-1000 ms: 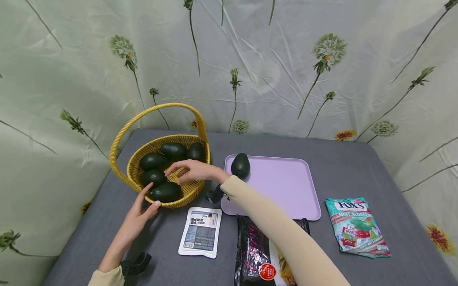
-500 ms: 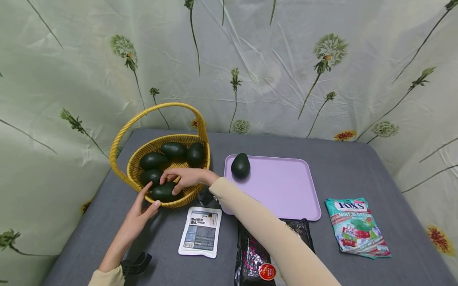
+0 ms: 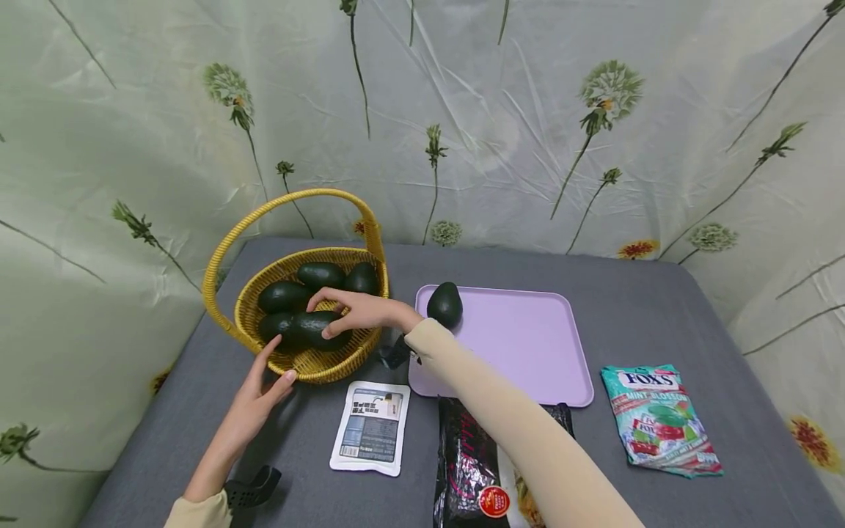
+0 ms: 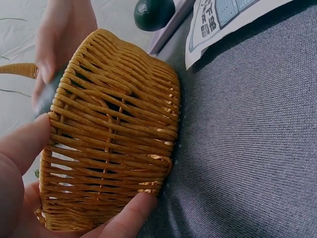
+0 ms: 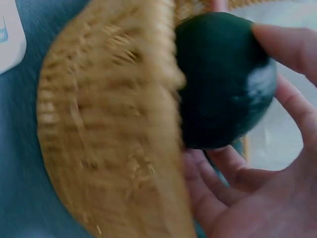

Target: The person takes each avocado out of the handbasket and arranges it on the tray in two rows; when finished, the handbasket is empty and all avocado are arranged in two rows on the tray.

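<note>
A yellow woven basket (image 3: 323, 377) with a tall handle stands at the table's left and holds several dark green avocados (image 3: 284, 297). My left hand (image 3: 251, 403) grips its near-left side, thumb and fingers spread against the weave (image 4: 109, 139). Inside the basket, my right hand (image 3: 363, 311) pinches one avocado (image 3: 313, 330) between thumb and fingers. That avocado (image 5: 223, 79) shows beside the blurred basket wall (image 5: 114, 119) in the right wrist view. Another avocado lies on the left end of the lilac tray (image 3: 521, 345).
A white pouch (image 3: 371, 429) lies in front of the basket. Below the tray is a black package (image 3: 465, 469), partly hidden by my right sleeve. A teal candy bag (image 3: 660, 422) lies on the grey table (image 3: 634, 308) at the right. A floral curtain hangs behind.
My right hand reached down to the avocado nearest the front of the basket, took hold of it and shifted it up and rightward. My left hand stays at the basket.
</note>
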{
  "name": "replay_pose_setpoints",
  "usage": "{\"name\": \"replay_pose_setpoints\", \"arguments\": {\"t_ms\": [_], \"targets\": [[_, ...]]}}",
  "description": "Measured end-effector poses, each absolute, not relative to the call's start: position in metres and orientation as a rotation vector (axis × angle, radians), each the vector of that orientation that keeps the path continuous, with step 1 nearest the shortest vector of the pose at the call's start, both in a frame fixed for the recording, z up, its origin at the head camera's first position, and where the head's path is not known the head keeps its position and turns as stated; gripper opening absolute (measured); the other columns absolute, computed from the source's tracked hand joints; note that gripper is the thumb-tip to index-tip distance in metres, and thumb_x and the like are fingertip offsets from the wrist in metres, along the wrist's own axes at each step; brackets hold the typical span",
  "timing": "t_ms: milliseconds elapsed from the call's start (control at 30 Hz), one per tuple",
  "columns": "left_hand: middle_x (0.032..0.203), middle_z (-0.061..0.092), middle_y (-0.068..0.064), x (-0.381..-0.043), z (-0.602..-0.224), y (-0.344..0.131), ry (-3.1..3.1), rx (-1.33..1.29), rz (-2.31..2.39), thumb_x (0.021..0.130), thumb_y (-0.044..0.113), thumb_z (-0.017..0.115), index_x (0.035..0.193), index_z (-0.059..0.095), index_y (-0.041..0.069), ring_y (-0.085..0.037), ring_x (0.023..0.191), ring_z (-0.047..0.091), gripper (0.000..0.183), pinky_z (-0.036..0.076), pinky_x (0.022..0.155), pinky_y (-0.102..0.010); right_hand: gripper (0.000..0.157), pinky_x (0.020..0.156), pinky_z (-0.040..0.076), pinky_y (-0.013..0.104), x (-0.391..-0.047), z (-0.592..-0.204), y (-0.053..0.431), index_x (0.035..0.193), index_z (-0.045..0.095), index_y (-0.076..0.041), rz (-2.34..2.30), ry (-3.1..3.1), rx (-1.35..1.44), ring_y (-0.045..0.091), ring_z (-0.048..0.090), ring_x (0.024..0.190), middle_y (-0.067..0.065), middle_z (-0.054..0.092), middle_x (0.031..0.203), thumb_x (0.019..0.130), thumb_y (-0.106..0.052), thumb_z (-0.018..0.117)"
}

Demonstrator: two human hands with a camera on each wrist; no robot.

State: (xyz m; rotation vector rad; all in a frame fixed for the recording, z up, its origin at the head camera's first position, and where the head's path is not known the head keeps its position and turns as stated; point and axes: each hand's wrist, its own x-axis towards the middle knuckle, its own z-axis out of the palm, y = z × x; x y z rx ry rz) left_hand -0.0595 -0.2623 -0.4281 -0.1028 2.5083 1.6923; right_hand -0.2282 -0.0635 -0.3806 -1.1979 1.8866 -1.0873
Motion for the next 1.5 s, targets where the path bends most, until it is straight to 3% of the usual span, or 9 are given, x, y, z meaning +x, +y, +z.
{"name": "replay_pose_setpoints", "arguments": {"t_ms": [300,400,533,700,867,1033,1200,1333,1500], "targets": [[0.155,-0.006,-0.023,-0.06,-0.429,-0.262,2.531,-0.102,1.661,0.102,0.024,0.049,0.155,0.004,0.021,-0.046,0.117,0.049,0.07,0.048,0.093,-0.045,0.048,0.103,0.036,0.038,-0.25,-0.362,0.013,0.146,0.037,-0.02,-1.269,1.976,-1.113,0.02,0.03,0.135,0.0,0.029,0.15,0.1,-0.023,0.051],[0.155,-0.005,-0.023,-0.059,-0.428,-0.262,2.538,-0.093,1.658,0.102,0.025,0.049,0.155,0.004,0.02,-0.046,0.117,0.049,0.07,0.048,0.093,-0.045,0.047,0.098,0.041,0.046,-0.255,-0.359,0.049,0.148,0.035,-0.023,-1.308,1.992,-1.046,0.023,0.038,0.129,0.0,0.029,0.15,0.102,-0.025,0.047],[0.155,-0.002,-0.024,-0.057,-0.427,-0.262,2.545,-0.073,1.67,0.102,0.024,0.048,0.155,0.005,0.02,-0.046,0.118,0.048,0.069,0.048,0.092,-0.044,0.047,0.089,0.047,0.05,-0.257,-0.359,0.098,0.149,0.032,-0.021,-1.419,1.965,-0.893,0.026,0.052,0.11,0.01,0.036,0.143,0.103,-0.025,0.043],[0.154,0.0,-0.025,-0.056,-0.427,-0.261,2.544,-0.088,1.658,0.102,0.024,0.048,0.155,0.004,0.019,-0.046,0.118,0.048,0.069,0.047,0.093,-0.046,0.048,0.091,0.048,0.05,-0.255,-0.371,0.152,0.149,0.03,-0.016,-1.501,2.016,-0.722,0.032,0.056,0.111,0.021,0.039,0.139,0.103,-0.024,0.044],[0.154,0.0,-0.027,-0.057,-0.427,-0.262,2.545,-0.096,1.647,0.102,0.024,0.048,0.155,0.003,0.019,-0.046,0.117,0.049,0.07,0.048,0.092,-0.046,0.05,0.091,0.048,0.05,-0.25,-0.39,0.191,0.148,0.031,-0.017,-1.457,2.153,-0.589,0.035,0.053,0.114,0.024,0.037,0.142,0.102,-0.029,0.046],[0.154,0.0,-0.027,-0.058,-0.428,-0.262,2.54,-0.094,1.654,0.102,0.022,0.048,0.155,0.002,0.018,-0.047,0.117,0.049,0.07,0.047,0.092,-0.047,0.051,0.083,0.047,0.041,-0.242,-0.405,0.21,0.147,0.032,-0.018,-1.378,2.23,-0.47,0.029,0.054,0.099,0.021,0.037,0.142,0.101,-0.033,0.048],[0.154,-0.001,-0.027,-0.059,-0.429,-0.262,2.537,-0.103,1.658,0.102,0.022,0.048,0.155,0.002,0.018,-0.047,0.118,0.048,0.07,0.047,0.093,-0.048,0.05,0.073,0.046,0.035,-0.237,-0.414,0.21,0.145,0.034,-0.017,-1.356,2.234,-0.439,0.027,0.054,0.078,0.02,0.053,0.117,0.1,-0.032,0.051],[0.154,-0.002,-0.027,-0.058,-0.429,-0.262,2.538,-0.102,1.661,0.102,0.021,0.048,0.155,0.002,0.018,-0.047,0.118,0.047,0.07,0.047,0.093,-0.048,0.051,0.069,0.046,0.034,-0.236,-0.419,0.204,0.144,0.033,-0.014,-1.367,2.207,-0.447,0.025,0.051,0.071,0.017,0.057,0.1,0.1,-0.029,0.052],[0.154,-0.002,-0.027,-0.058,-0.428,-0.261,2.544,-0.104,1.657,0.102,0.022,0.048,0.155,0.002,0.018,-0.048,0.119,0.047,0.07,0.047,0.093,-0.048,0.051,0.07,0.047,0.035,-0.235,-0.423,0.199,0.145,0.033,-0.014,-1.337,2.241,-0.426,0.026,0.052,0.069,0.018,0.056,0.099,0.1,-0.031,0.051]]}}
